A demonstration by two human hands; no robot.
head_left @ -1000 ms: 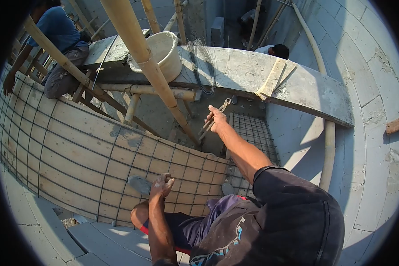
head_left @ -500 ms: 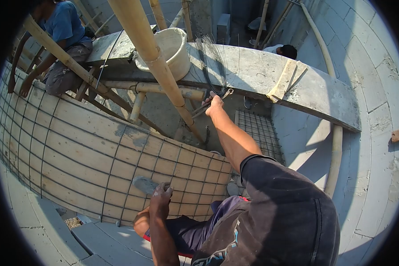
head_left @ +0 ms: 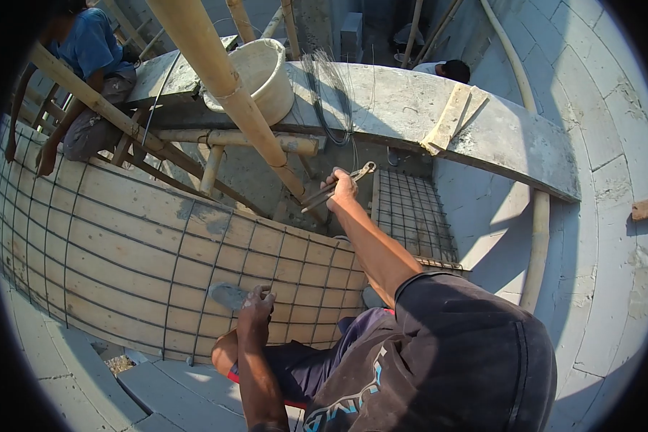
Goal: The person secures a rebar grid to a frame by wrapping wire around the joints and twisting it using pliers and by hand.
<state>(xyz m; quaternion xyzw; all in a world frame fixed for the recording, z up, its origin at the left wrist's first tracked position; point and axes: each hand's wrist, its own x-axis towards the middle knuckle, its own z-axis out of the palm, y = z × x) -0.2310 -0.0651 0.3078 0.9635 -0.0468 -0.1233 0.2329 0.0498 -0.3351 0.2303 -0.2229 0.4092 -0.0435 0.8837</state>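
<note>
My right hand [head_left: 343, 189] is closed around steel pincers [head_left: 360, 174], their rounded jaws pointing up and right, handles trailing to the lower left. Just above it, a looped bundle of thin tie wire [head_left: 331, 108] hangs over the edge of the concrete ledge. A fine wire strand runs down from the bundle toward that hand; whether it is held cannot be made out. My left hand [head_left: 255, 308] rests with curled fingers low over the rebar mesh [head_left: 180, 268]; anything between the fingers is too small to name. Beside it lies a grey, flat, rounded thing [head_left: 227, 297].
A white bucket [head_left: 263, 83] stands on the concrete ledge [head_left: 511, 147], with wood strips [head_left: 453, 119] farther right. Bamboo poles [head_left: 227, 83] cross in front. A person in a blue shirt [head_left: 93, 43] sits at left; another person's head [head_left: 456, 70] shows behind the ledge.
My right hand has drawn down from the wire bundle, bringing the pincers nearer me. The bundle stays on the ledge. My left hand has hardly moved; the view has shifted slightly.
</note>
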